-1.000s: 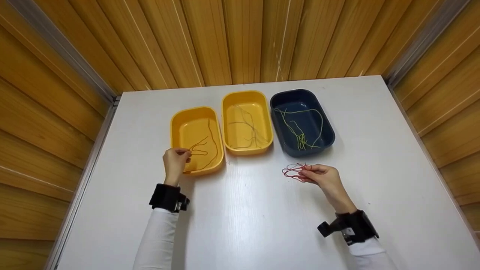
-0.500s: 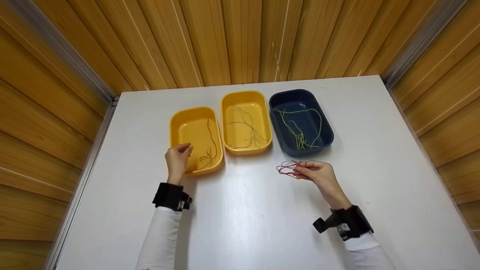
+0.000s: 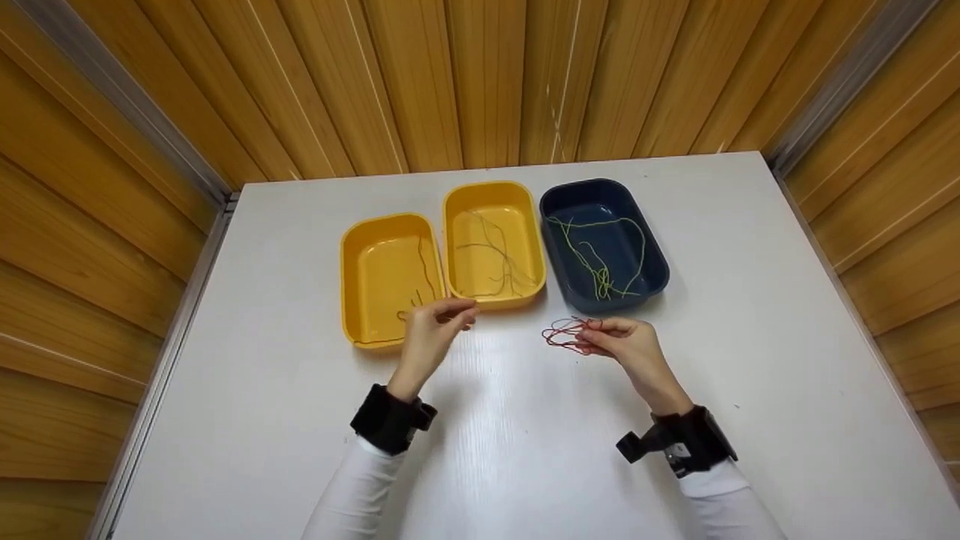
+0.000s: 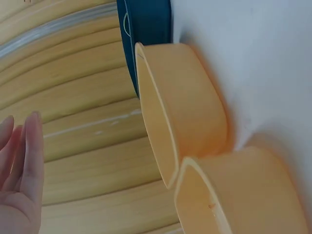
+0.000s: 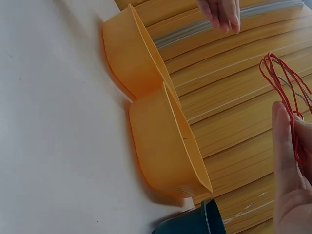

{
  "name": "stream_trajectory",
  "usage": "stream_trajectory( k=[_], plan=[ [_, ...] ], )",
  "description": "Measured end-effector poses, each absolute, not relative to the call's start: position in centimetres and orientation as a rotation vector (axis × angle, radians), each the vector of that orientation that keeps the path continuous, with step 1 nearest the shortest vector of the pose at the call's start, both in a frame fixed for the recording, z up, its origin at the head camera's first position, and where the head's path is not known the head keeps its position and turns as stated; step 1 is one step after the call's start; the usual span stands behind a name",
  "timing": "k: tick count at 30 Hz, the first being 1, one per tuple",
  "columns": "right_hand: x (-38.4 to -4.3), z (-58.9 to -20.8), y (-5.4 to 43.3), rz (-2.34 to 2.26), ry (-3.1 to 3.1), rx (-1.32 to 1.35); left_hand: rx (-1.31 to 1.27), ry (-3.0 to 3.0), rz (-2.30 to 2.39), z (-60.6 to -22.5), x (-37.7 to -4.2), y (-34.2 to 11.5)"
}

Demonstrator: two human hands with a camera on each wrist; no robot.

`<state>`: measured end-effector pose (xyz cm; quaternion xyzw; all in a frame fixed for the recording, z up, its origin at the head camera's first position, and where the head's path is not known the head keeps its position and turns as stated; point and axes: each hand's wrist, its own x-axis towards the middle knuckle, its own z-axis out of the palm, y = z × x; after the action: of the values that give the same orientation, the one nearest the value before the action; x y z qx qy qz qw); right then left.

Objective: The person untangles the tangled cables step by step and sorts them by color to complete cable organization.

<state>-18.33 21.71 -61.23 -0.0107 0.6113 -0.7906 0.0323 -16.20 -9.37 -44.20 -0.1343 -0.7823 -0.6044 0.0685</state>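
Note:
In the head view, my left hand [image 3: 427, 337] hovers over the near right corner of the left yellow bin [image 3: 352, 289], holding nothing. Its fingers look relaxed and nearly straight in the left wrist view. My right hand [image 3: 637, 354] pinches a looped bundle of red string [image 3: 561, 345] above the table, in front of the dark blue bin [image 3: 600, 184]. A grey strand runs among the red loops in the right wrist view. Brownish-orange string [image 3: 424, 262] lies in the left bin, partly hidden by my left hand.
Beside the left bin stands a second yellow bin [image 3: 459, 217] with thin greyish string [image 3: 504, 251] in it. Yellow-green string [image 3: 643, 244] lies in the dark blue bin. All three bins stand on a white table [image 3: 510, 450] enclosed by wood-look panels [image 3: 487, 82].
My left hand let go of the orange string, which dropped into the left bin, then moved right toward the middle bin. My right hand drifted slightly left with the red string.

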Motion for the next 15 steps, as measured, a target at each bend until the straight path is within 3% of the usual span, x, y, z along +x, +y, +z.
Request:
stream_trajectory(
  k=[6,9,11,15],
  plan=[
    [-17.3,-58.2,20.4,-2.454,1.816,-0.188,-0.54,-2.397,-1.848,-42.8,-14.4,-6.9],
    [-17.5,-58.4,20.1,-2.457,1.803,-0.136,-0.566,-2.413,-1.869,-43.6,-14.3,-6.1],
    [-18.6,-61.1,20.4,-2.442,1.843,-0.084,-0.588,-2.415,-1.879,-43.8,-14.0,-5.7],
    [-18.7,-61.2,19.8,-2.474,1.797,-0.036,-0.59,-2.442,-1.925,-43.4,-13.3,-5.1]
  ],
)
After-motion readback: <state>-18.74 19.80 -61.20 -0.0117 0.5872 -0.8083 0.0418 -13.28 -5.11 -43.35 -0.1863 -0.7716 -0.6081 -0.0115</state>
